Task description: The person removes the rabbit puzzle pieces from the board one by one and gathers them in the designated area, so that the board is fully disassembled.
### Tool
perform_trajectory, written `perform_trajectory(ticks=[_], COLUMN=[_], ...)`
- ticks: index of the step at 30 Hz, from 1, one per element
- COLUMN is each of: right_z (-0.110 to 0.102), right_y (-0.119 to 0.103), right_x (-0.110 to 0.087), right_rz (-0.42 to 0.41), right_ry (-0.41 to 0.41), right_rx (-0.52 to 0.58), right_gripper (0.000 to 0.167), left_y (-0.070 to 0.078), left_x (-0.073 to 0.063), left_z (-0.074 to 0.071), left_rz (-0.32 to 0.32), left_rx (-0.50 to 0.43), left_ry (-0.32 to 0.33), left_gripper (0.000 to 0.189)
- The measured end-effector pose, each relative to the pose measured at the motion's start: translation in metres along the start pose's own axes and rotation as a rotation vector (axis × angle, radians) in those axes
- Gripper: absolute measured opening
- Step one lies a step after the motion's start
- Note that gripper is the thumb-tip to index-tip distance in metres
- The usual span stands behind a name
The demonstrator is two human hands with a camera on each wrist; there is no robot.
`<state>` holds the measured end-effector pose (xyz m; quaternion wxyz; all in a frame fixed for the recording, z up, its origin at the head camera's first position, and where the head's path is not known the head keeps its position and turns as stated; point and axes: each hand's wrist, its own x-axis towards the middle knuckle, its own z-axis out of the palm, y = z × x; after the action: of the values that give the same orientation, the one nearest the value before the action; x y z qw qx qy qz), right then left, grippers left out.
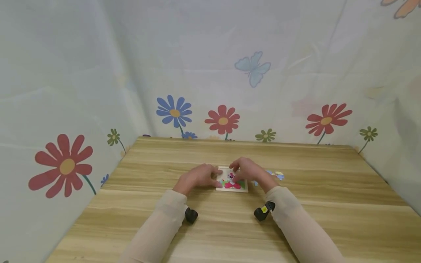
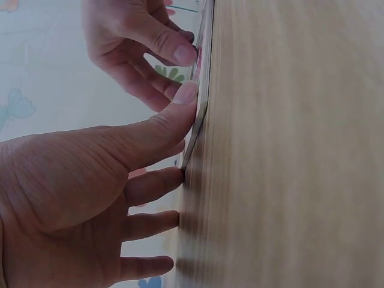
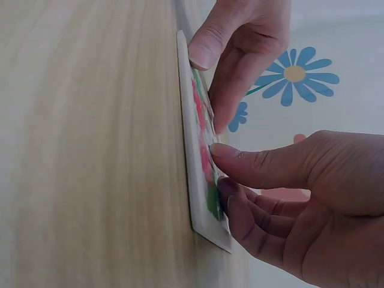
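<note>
A small jigsaw puzzle in a pale frame [image 1: 241, 190] lies flat on the wooden table, with a pink, green and purple picture. My left hand [image 1: 202, 175] is at its left side; in the left wrist view the thumb [image 2: 187, 93] rests on the frame's near edge and the other fingers reach down to the tabletop, fairly straight. Over the puzzle, my right hand [image 1: 250, 170] touches the picture with thumb [image 3: 228, 151] and bent fingers, the tips spread apart around the purple figure. Whether a piece lies under those fingertips I cannot tell.
Loose blue and yellowish puzzle pieces [image 1: 279, 175] lie right of the frame, partly behind the right wrist. The wooden table [image 1: 223, 226] reaches back to a pale flowered cloth [image 1: 210, 80]. A black wrist camera [image 1: 191, 215] sits on the left sleeve, another [image 1: 262, 213] on the right.
</note>
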<state>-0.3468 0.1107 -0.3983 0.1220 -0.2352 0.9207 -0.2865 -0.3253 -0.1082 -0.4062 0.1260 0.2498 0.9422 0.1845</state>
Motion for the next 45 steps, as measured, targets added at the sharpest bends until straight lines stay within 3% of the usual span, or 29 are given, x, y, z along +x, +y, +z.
perform_trajectory(ticks=[7,21,37,45], right_z=[0.002,-0.005,0.002,0.0], right_y=[0.004,0.009,0.018,0.021], right_x=[0.0,0.002,0.001,0.001], right_rz=[0.013,-0.056,-0.046,-0.073], right_ry=[-0.014,-0.018,-0.014,-0.015], right_rx=[0.038,-0.018,0.203,0.252], right_gripper=[0.045,0.031,0.031,0.03], left_y=[0.001,0.004,0.002,-0.002], left_x=[0.003,0.007,0.003,0.003], left_z=[0.0,-0.004,0.001,0.002], left_rz=[0.014,0.016,-0.027,-0.028], left_rx=[0.015,0.038,0.015,0.032], left_ry=[-0.007,0.003,-0.019,-0.008], left_gripper=[0.062,0.063,0.063,0.063])
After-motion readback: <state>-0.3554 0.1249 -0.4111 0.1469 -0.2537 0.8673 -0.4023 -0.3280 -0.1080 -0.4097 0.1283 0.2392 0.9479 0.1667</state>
